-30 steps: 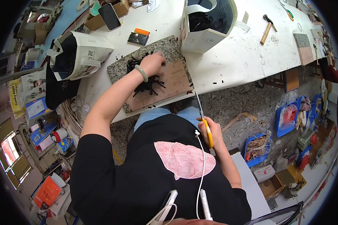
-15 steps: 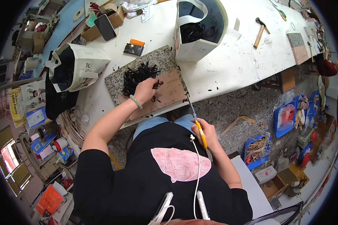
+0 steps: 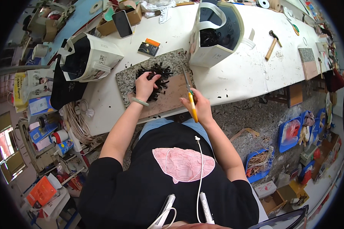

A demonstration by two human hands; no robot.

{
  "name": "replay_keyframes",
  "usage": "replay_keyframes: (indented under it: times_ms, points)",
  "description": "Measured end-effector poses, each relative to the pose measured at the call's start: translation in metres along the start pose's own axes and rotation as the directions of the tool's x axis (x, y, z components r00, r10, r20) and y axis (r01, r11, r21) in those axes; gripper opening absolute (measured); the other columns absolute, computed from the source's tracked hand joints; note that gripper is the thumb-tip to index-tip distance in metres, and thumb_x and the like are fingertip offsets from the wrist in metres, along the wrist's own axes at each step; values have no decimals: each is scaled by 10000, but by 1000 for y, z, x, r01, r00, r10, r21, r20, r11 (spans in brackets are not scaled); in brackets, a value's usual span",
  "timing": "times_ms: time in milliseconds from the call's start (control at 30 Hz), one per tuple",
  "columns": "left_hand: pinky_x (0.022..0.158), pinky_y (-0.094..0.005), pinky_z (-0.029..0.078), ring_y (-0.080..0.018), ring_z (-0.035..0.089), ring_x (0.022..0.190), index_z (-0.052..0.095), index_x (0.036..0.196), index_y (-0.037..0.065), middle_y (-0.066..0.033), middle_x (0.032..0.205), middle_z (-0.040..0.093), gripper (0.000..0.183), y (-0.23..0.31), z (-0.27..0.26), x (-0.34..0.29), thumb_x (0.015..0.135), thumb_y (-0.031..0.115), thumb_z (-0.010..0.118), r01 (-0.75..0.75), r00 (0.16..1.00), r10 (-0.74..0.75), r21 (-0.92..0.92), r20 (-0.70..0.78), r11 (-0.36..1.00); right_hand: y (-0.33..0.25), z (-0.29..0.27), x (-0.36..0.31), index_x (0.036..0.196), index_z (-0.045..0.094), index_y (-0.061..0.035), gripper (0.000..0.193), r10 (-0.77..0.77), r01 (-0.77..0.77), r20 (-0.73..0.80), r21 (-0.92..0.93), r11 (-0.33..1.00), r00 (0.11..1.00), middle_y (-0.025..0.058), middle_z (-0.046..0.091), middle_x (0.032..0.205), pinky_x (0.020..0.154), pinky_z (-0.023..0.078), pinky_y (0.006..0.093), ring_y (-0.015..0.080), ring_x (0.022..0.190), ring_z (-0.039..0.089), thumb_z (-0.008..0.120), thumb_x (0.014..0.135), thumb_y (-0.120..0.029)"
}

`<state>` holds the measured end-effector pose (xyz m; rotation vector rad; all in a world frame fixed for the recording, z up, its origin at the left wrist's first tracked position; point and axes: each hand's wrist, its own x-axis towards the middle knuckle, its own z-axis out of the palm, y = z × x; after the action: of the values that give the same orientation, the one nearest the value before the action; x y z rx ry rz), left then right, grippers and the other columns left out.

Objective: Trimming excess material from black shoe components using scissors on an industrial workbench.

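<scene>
A pile of short black strips (image 3: 163, 71) lies across a speckled stone slab (image 3: 128, 74) and the pinkish-brown board (image 3: 172, 93) on its near side. My left hand (image 3: 145, 87), a pale bangle at its wrist, is at the near left of the pile, thumb and fingers closed on black strips there; the exact pieces are partly hidden. My right hand (image 3: 202, 105) grips yellow-handled scissors (image 3: 194, 108) over the board's right edge. Their long metal blades point away from me, beside the slab's right side, and touch no strip.
White bags stand left (image 3: 103, 57) and right (image 3: 210, 56) of the slab, the right one with black material inside. A phone (image 3: 122, 23) and a small dark box (image 3: 148, 49) lie beyond it. A hammer (image 3: 272, 45) rests farther right. Blue trays (image 3: 259, 164) sit low at right.
My right hand has brought the scissors up from beside my lap to the board's edge. My left hand has drawn back from the board into the pile. The view has shifted slightly.
</scene>
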<state>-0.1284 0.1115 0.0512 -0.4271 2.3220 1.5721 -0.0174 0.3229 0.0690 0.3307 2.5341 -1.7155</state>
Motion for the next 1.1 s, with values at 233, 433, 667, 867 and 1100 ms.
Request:
replay_keyframes:
  times_ms: [233,433,667,867,1100]
  points:
    - [470,-237,398,-126,469,416,664,849,-6,-38,622,586,261,0,-17,7,774,214,784,-68,997,70,47,-39,997,10,20,22,1127,589,10,596,212,-226,373,-5,974,903,133,654,828,660,480,320,234,723,614,555,898,-538]
    - [486,-255,413,-133,491,456,669,837,-5,-49,674,613,264,-12,-24,15,751,206,804,16,1000,-14,-121,13,992,12,14,22,1137,570,1,697,249,-358,517,121,926,819,9,513,699,494,391,215,98,584,487,446,912,-648]
    - [505,-241,410,-112,500,505,683,867,13,-39,710,639,208,-14,-24,15,791,183,774,-478,823,535,277,-189,833,10,8,17,1146,573,20,680,239,-269,473,-4,963,848,165,662,917,728,486,339,279,819,629,441,927,-610]
    - [506,-215,391,-80,483,527,703,922,32,-16,699,641,173,8,-23,4,823,166,747,-469,872,487,204,-44,859,4,2,10,1157,567,6,656,227,-241,483,-33,970,846,147,666,906,715,486,340,284,801,631,441,932,-597]
    - [470,-149,308,-41,428,506,687,925,26,8,646,586,144,67,-9,-60,844,140,721,277,901,-152,-266,407,923,-18,-31,-22,1187,556,-27,460,115,-171,459,83,982,881,1,540,710,520,384,234,109,569,484,446,966,-416]
